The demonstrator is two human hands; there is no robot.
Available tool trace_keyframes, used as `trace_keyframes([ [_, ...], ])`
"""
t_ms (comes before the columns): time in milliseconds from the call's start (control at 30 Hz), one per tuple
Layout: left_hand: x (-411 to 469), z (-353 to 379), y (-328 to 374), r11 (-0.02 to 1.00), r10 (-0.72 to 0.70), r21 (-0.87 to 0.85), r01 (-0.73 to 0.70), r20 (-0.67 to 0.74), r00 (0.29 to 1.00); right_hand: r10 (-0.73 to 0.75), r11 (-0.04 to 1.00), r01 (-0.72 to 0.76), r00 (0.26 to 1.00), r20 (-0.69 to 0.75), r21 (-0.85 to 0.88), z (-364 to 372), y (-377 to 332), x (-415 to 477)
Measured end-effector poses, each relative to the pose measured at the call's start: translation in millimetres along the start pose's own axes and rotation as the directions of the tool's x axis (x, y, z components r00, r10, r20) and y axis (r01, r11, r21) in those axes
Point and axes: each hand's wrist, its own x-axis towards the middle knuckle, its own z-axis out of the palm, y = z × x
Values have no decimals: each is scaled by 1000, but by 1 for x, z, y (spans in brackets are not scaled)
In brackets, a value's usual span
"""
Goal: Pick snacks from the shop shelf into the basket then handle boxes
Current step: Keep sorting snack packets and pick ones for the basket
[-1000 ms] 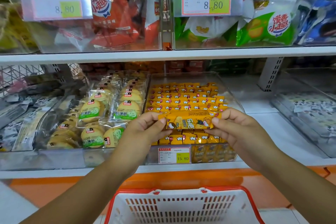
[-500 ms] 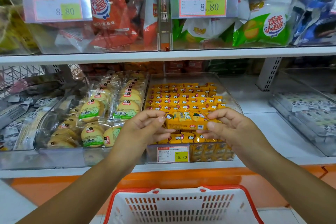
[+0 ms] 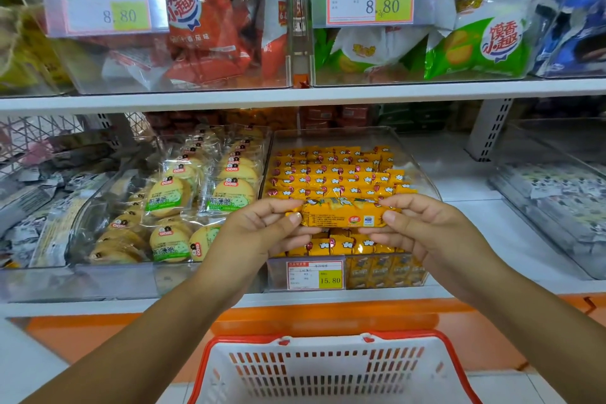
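Note:
A long yellow snack pack (image 3: 341, 215) is held level in front of the clear bin of yellow snacks (image 3: 331, 174) on the lower shelf. My left hand (image 3: 262, 233) pinches its left end and my right hand (image 3: 423, 228) pinches its right end. The pack's printed back side faces me. Below my arms, at the bottom centre, stands the white basket with a red rim (image 3: 331, 367); the part of its inside that shows holds nothing.
A clear bin of round biscuit packs (image 3: 183, 203) sits left of the yellow snacks. Bins of red (image 3: 210, 33) and green (image 3: 475, 46) snack bags line the upper shelf. Another clear bin (image 3: 557, 197) stands at the right. Price tags (image 3: 314, 274) front the bins.
Both hands have rotated the yellow pack between the fingertips, so its back label now faces me instead of its front. The hands stayed at about the same spot above the bin.

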Motion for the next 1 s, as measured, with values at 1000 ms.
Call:
trace_keyframes([
  [1000,0,7,-3,995,63,82,-58,-66,996,-91,991,84,994,-64,-105,5,7,-3],
])
